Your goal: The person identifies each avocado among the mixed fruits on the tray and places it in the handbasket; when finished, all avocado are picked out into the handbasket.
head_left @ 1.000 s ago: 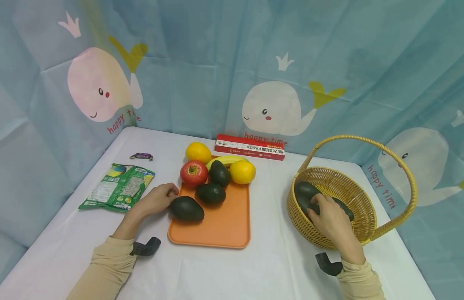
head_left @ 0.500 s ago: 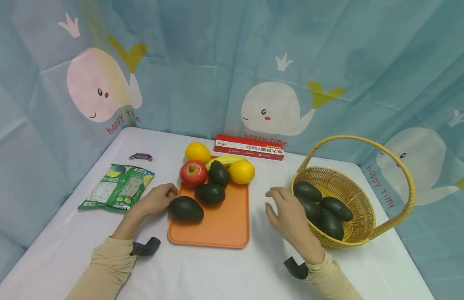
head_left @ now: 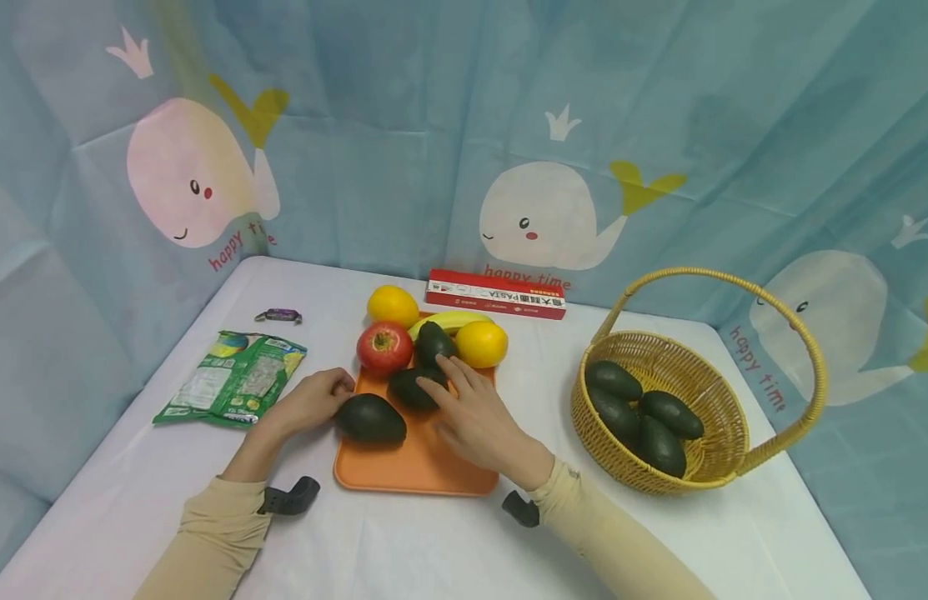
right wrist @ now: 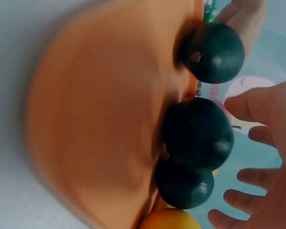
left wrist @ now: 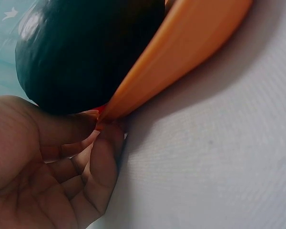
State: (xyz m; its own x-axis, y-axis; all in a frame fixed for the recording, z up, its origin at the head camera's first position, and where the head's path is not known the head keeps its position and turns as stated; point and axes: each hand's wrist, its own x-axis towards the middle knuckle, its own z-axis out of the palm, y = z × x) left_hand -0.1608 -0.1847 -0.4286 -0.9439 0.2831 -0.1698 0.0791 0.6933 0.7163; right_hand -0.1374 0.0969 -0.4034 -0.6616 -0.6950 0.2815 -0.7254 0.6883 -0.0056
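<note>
Red box (head_left: 496,297) behind tray (head_left: 411,477); green packet (head_left: 234,379) near left hand (head_left: 313,400)

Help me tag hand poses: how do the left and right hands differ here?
The left hand pinches the rim of the orange tray; the right hand grips nothing. The left hand's thumb and fingers close on that rim; the right hand's fingers are spread. The left hand is at the tray's left edge; the right hand is over the tray, near the middle avocado. Both are bare, with tan sleeves above.
</note>
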